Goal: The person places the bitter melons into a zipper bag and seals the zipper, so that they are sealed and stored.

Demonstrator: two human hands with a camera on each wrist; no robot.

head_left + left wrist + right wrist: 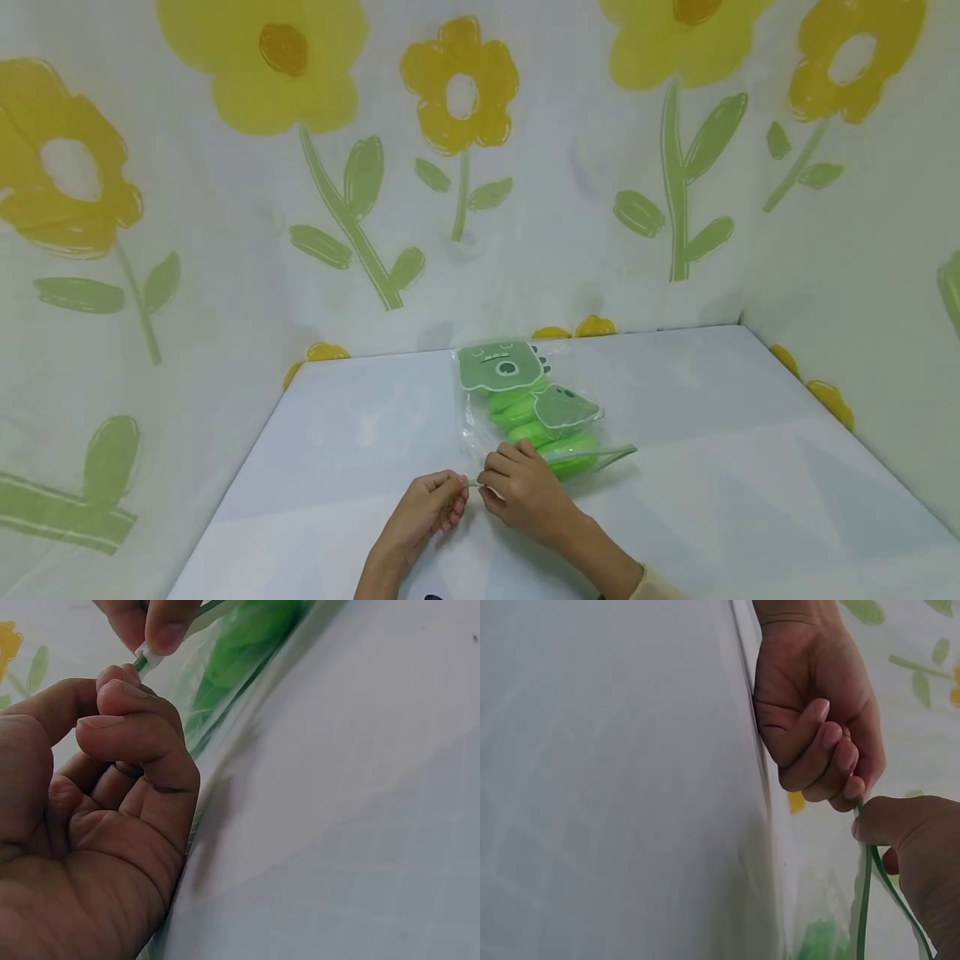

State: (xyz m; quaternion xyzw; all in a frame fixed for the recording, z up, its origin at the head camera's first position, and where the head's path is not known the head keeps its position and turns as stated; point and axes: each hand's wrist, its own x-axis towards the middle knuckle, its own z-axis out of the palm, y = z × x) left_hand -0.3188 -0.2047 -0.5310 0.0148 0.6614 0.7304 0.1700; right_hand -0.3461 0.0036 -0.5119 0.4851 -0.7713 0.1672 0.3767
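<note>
A clear zip bag (498, 367) with green cartoon dinosaur prints lies on the table, its mouth toward me. Bright green, rounded things (536, 433) fill it; their kind is unclear through the plastic. My left hand (423, 508) pinches the left end of the bag's green zip strip (864, 900) between thumb and forefinger, the other fingers loosely curled. Close beside it, my right hand (528, 492) pinches the same strip. In the left wrist view a small white zip slider (150, 658) shows at the right hand's fingertips. Part of the strip is hidden behind the fingers.
The bag rests on a pale table (322, 433). A white cloth (525, 208) with yellow flowers hangs behind the table and along both sides. A small dark object (433, 597) peeks in at the bottom edge.
</note>
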